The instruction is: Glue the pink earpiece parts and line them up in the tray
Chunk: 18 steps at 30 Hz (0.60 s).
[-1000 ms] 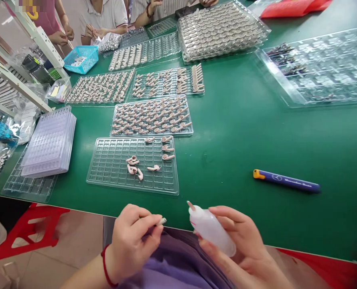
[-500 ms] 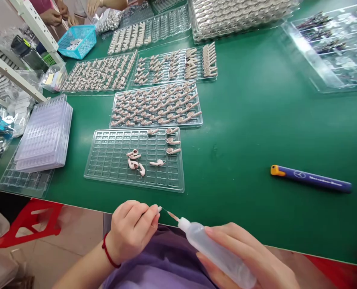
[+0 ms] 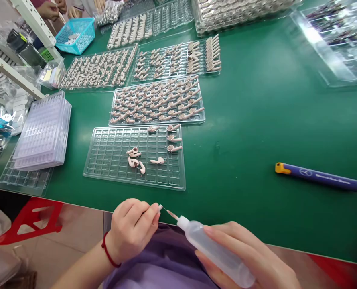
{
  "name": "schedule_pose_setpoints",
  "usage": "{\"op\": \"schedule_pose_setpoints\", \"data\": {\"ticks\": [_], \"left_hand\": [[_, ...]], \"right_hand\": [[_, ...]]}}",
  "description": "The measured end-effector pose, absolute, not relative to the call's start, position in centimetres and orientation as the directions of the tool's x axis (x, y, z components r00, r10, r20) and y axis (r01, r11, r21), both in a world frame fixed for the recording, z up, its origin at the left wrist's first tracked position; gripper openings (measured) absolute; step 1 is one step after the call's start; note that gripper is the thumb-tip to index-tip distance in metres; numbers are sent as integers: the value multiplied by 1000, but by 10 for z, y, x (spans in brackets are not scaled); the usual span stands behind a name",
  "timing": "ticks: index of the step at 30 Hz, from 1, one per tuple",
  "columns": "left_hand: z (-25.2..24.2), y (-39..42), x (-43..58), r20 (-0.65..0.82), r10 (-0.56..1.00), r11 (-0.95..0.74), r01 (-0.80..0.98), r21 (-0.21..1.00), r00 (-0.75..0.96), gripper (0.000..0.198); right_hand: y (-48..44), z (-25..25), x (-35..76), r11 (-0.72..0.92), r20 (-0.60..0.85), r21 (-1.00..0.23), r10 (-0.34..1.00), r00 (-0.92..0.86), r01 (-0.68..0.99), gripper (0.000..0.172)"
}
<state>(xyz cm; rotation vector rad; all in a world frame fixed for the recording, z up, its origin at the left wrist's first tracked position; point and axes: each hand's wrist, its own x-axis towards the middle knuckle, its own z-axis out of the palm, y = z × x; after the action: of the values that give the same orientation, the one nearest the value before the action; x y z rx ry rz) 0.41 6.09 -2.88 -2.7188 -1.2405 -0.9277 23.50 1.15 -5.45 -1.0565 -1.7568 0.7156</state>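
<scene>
Small pale part (image 3: 160, 207) | left hand (image 3: 132, 228): fingertips pinching it | right hand (image 3: 250, 253): fingers closed around squeeze bottle (image 3: 216, 249)

The bottle (image 3: 213, 249) at the near side was of soft-looking, translucent plastic, smooth and only slightly shiny. The tabletop (image 3: 241, 132) had a smooth green surface with a faint gloss. The near tray (image 3: 106, 164) was of clear, glossy plastic, and the pale pink pieces (image 3: 158, 161) on it looked like smooth plastic, rather matt. To the right, the blue stick (image 3: 319, 177) appeared to be smooth plastic. The stacked trays (image 3: 41, 132) at left were cloudy plastic, the far-left basket (image 3: 86, 40) perforated plastic, and the purple garment (image 3: 163, 261) matt cloth.
</scene>
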Motion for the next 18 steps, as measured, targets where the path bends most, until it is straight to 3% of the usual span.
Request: {"op": "schedule_pose_setpoints", "data": {"ticks": [13,15,18], "left_hand": [[-32,60,2,513,685,-688,689,225,517,20],[-32,61,2,519,681,-692,686,225,516,21],[-29,60,3,530,686,-691,673,262,498,21]], "right_hand": [[10,-50,235,449,406,-829,893,-194,333,67],[6,-52,237,382,355,-867,924,-141,320,60],[1,-53,239,135,159,-937,986,51,322,40]]}}
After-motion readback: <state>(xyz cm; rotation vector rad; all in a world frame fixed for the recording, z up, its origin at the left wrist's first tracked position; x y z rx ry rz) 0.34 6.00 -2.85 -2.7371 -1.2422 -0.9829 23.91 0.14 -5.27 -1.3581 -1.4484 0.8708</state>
